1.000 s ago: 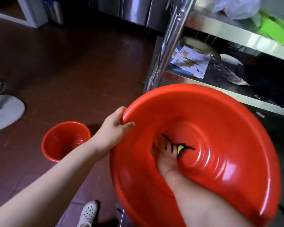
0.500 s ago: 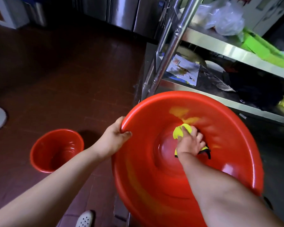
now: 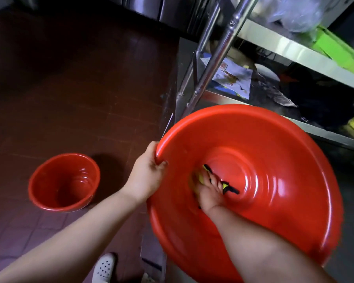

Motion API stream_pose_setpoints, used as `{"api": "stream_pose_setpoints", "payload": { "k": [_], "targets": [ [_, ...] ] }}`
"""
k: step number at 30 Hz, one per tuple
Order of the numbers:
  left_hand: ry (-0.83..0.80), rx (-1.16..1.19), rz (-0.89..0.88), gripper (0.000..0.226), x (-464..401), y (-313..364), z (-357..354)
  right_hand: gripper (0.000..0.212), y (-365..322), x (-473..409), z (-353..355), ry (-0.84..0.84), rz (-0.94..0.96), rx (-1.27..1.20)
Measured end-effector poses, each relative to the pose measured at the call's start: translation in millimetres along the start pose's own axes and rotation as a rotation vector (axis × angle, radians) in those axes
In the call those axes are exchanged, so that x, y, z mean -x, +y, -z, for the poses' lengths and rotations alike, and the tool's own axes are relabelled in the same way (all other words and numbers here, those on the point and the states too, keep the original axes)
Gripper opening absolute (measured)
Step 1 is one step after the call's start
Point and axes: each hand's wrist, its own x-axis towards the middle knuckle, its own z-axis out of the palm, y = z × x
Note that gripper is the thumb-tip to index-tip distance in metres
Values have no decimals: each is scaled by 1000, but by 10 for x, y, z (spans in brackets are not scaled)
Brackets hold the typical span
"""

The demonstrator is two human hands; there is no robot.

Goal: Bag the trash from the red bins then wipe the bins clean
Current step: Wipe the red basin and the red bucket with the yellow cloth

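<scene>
Two red bins are in view: the large bin (image 3: pixel 274 160) is tipped toward the camera at the right, in front of a steel shelf rack (image 3: pixel 219 50), and a smaller red bin (image 3: pixel 63 182) stands upright on the brown tiled floor (image 3: pixel 70 88) to the left, well apart from it. The step in hand looks like wiping the inside of the large bin.

To do it well, the wall should be covered in overlapping sweeps from the ribbed bottom out to the rim, with firm pressure into the ridges where grime would lodge, and the bin turned by its rim so no part is skipped. The tilt should be held steady so the bin does not slip or knock the rack.

The left hand (image 3: pixel 145 176) grips the near-left rim, fingers curled over the edge and thumb outside. The right hand (image 3: pixel 208 193) is deep inside, pressing a yellow and black cloth (image 3: pixel 225 185) against the ribbed base; it is blurred, so the fingers seem bunched round the cloth, though exactly how they lie is unclear. No trash shows in either bin.
</scene>
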Motion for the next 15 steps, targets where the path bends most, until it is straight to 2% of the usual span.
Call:
{"api": "stream_pose_setpoints", "payload": {
  "k": [2, 5, 7, 10, 12, 15],
  "targets": [
    [0, 25, 16, 24, 6, -31, -10, 62, 186, -6, 131, 58, -63, 61],
    [3, 43, 33, 23, 45, -110, -20, 61, 436, 29, 205, 188, -277, 92],
    [8, 54, 34, 22, 78, -149, -39, 60, 480, 63, 228, 281, -449, 24],
    [21, 64, 31, 22, 91, -161, -54, 53, 346, 103, 267, 524, -624, -191],
    [25, 78, 35, 21, 79, -143, -57, 55, 217, 135, 282, 536, -661, -263],
    [6, 92, 15, 20, 49, -92, -85, 57, 30, 223, 94, 382, -574, -250]
  ]
}}
